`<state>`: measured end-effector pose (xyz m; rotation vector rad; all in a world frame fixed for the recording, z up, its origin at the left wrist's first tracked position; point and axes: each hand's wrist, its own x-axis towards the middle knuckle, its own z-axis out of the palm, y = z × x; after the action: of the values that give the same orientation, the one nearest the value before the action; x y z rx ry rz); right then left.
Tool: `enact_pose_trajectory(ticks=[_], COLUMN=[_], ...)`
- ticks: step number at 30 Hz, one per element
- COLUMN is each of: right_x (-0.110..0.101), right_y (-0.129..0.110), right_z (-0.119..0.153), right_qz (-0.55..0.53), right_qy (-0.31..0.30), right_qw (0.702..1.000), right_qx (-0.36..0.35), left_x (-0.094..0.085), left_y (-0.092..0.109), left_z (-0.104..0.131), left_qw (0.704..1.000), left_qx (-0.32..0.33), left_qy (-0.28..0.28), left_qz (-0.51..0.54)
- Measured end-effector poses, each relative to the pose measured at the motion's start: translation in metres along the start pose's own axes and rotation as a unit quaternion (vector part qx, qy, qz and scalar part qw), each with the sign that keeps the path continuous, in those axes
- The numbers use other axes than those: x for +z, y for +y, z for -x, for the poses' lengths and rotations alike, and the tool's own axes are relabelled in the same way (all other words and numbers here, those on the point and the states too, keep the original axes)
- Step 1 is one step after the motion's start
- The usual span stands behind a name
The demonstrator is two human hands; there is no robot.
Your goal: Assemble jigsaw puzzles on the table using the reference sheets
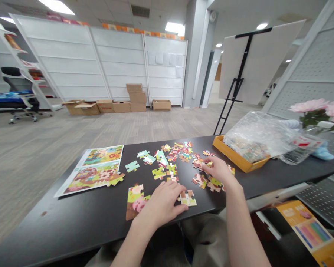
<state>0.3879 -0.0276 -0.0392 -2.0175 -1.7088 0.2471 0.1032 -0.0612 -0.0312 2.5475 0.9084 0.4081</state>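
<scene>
My left hand (167, 198) lies palm down with its fingers stretched out, between a pig puzzle section (136, 202) and a pale fence puzzle piece (188, 198). Its fingertips reach the edge of the fence piece; what lies under the palm is hidden. Further right, my right hand (219, 170) has its thumb and fingers closed on a small puzzle piece (209, 164), partly covered by the fingers. Brown-patched cow pieces (200, 180) lie just below that hand. Loose green pieces (158, 173), light-blue pieces (132, 166) and red barn pieces (176, 151) are scattered beyond my hands.
A printed picture sheet (89, 178) lies at the left, with a green-brown piece (116, 179) on its edge. An orange box tray (239, 161) with a clear plastic bag (256, 129) stands at the right, near pink flowers (311, 105). The black table's (80, 222) front edge is near my lap.
</scene>
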Motion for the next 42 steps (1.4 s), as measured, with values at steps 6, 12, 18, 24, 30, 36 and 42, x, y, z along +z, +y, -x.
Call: enact_pose_trajectory(ticks=[6,12,18,24,30,36,42], right_x=[0.006,0.009,0.01,0.007,0.012,0.019,0.021], right_y=[0.007,0.007,0.007,-0.012,-0.03,-0.03,-0.028], right_z=[0.0,0.001,0.001,0.01,0.014,0.008,0.006], right_qz=[0.029,-0.007,-0.033,-0.125,-0.145,-0.106,-0.013], right_qy=[-0.043,-0.051,-0.004,-0.066,-0.131,-0.088,-0.065], right_qw=[0.998,0.998,0.993,0.983,0.975,0.984,0.996], right_qx=[-0.045,-0.046,-0.11,-0.12,-0.107,-0.11,-0.052], left_x=[0.003,0.003,0.002,-0.005,-0.011,-0.012,-0.01], left_y=[0.002,0.0,-0.005,-0.009,-0.01,-0.015,-0.009], left_z=[-0.006,-0.009,-0.007,-0.001,0.004,0.012,0.017], left_qw=[1.0,1.0,0.999,0.998,0.997,0.997,0.998], left_qx=[0.015,0.015,0.007,-0.007,-0.024,-0.03,-0.019], left_qy=[0.003,0.002,0.007,0.004,-0.006,-0.007,-0.003], left_qz=[0.003,-0.015,-0.036,-0.059,-0.071,-0.067,-0.062])
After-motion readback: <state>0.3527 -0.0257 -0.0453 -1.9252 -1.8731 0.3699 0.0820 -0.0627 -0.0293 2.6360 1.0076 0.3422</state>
